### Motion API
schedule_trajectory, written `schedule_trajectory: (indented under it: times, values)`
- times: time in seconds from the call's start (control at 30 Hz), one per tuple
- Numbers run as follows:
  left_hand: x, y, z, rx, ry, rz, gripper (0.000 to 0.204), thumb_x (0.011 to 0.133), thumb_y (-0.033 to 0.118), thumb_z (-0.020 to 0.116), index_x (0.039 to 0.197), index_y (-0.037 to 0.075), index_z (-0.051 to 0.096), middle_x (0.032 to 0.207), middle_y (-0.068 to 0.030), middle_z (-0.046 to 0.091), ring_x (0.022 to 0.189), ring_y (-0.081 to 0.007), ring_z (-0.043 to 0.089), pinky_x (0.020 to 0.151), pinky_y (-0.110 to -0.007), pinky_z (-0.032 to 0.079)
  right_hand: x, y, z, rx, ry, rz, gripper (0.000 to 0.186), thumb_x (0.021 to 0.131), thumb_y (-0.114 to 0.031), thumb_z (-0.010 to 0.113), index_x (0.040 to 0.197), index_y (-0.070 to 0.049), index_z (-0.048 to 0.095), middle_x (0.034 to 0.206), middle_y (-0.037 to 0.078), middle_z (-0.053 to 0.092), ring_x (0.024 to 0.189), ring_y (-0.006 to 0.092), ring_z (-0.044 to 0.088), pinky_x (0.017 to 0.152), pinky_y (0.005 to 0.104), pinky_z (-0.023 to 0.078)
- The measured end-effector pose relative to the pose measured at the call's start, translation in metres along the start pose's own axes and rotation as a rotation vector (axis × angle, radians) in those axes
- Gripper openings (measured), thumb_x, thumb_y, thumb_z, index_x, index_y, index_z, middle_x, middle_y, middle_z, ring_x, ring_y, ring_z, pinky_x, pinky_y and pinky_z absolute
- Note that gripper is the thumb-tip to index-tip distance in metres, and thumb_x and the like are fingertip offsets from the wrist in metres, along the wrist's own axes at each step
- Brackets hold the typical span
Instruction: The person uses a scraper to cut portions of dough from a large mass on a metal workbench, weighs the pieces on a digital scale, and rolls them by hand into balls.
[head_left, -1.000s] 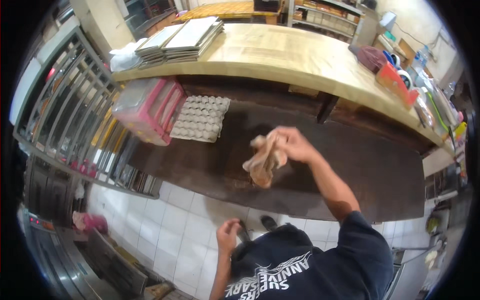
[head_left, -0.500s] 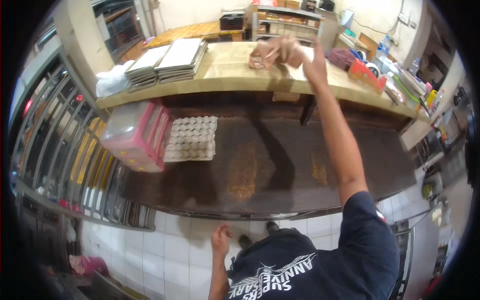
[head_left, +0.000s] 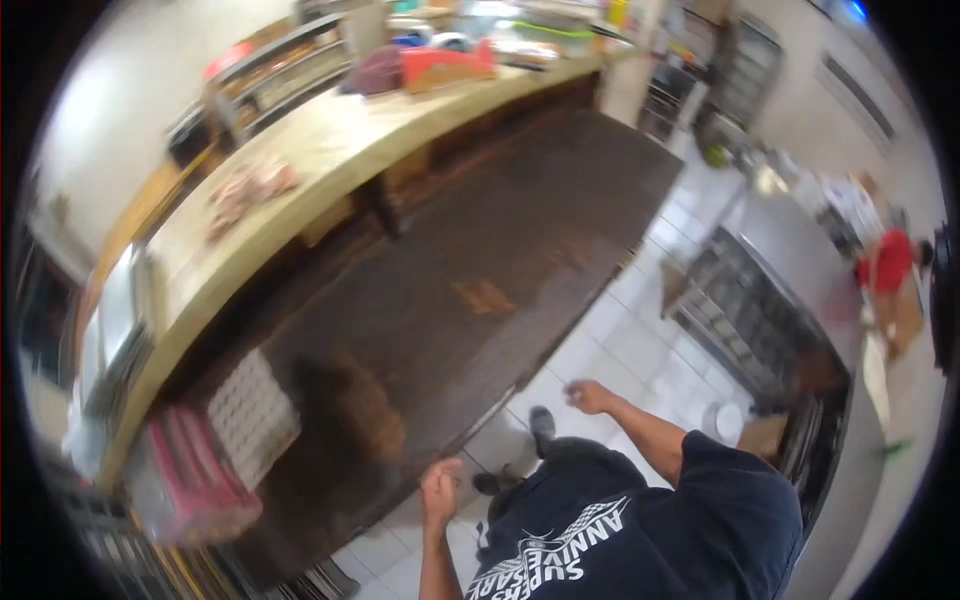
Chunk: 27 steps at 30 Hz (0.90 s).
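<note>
My left hand [head_left: 440,490] hangs by the front edge of the dark brown table, its fingers loosely curled and apart, nothing seen in it. Over the white floor tiles, near that same edge, my right hand [head_left: 590,398] is empty too, its thumb and fingers a little apart. Neither hand touches anything. A crumpled pinkish-brown cloth [head_left: 252,192] lies on the pale raised counter [head_left: 335,150], well away from both hands. The dark table [head_left: 480,240] is the surface nearest to them.
A pink-framed plastic drawer box [head_left: 195,475] and a grey egg tray [head_left: 253,415] stand at the table's left end. Flat boards [head_left: 120,315] are stacked on the counter beyond. An orange-red box [head_left: 448,66] sits farther along. To the right is a metal-topped worktable [head_left: 800,230]; a person in red [head_left: 885,265] is behind.
My right hand has let go of the cloth, which stays on the counter, and has come down beside my body. The view has swung to the right. My left hand still hangs low.
</note>
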<state>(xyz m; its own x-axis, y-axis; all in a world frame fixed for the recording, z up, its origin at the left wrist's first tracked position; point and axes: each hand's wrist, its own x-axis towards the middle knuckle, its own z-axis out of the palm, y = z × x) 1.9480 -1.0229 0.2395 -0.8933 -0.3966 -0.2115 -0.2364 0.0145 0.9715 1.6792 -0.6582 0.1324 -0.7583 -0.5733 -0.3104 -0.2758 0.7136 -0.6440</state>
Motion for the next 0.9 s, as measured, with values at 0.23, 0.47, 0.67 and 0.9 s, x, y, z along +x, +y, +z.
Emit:
schedule_trajectory:
  times: [0.23,0.47,0.67,0.9]
  values:
    - [0.085,0.056,0.124,0.173,-0.43,0.031,0.025,0.105,0.014,0.052,0.116,0.001,0.07,0.085,-0.002,0.065,0.074,-0.0104,0.058,0.071,-0.027,0.05,-0.261,0.266,0.066,-0.299,-0.029,0.759,0.045,0.088,-0.044,0.061,0.105,-0.006,0.079,0.112,0.022,0.073,0.11,0.0409,0.067,0.097,0.0497,0.054]
    - [0.127,0.071,0.315,0.316,-0.635,0.131,0.024,0.103,0.019,0.058,0.112,0.001,0.072,0.086,-0.0068,0.069,0.077,-0.0145,0.061,0.073,-0.031,0.05,-0.341,0.265,0.077,0.435,0.026,1.076,0.044,0.094,-0.037,0.07,0.116,0.001,0.074,0.104,0.018,0.075,0.073,0.0296,0.072,0.059,0.0383,0.062]
    - [0.111,0.109,0.502,0.426,-0.968,0.183,0.023,0.105,0.024,0.061,0.107,0.003,0.072,0.081,-0.0016,0.065,0.076,-0.0106,0.06,0.069,-0.028,0.048,-0.37,0.338,0.084,0.436,0.241,0.976,0.047,0.091,-0.038,0.074,0.122,-0.002,0.072,0.107,0.018,0.074,0.084,0.0303,0.073,0.074,0.0397,0.062]
    - [0.105,0.118,0.63,0.354,-1.103,0.178,0.021,0.102,0.02,0.069,0.113,0.002,0.069,0.087,-0.0008,0.066,0.076,-0.008,0.06,0.07,-0.025,0.05,-0.371,0.389,0.012,0.798,0.875,1.005,0.034,0.091,-0.021,0.073,0.119,-0.002,0.072,0.096,0.014,0.075,0.08,0.0217,0.07,0.072,0.0353,0.057]
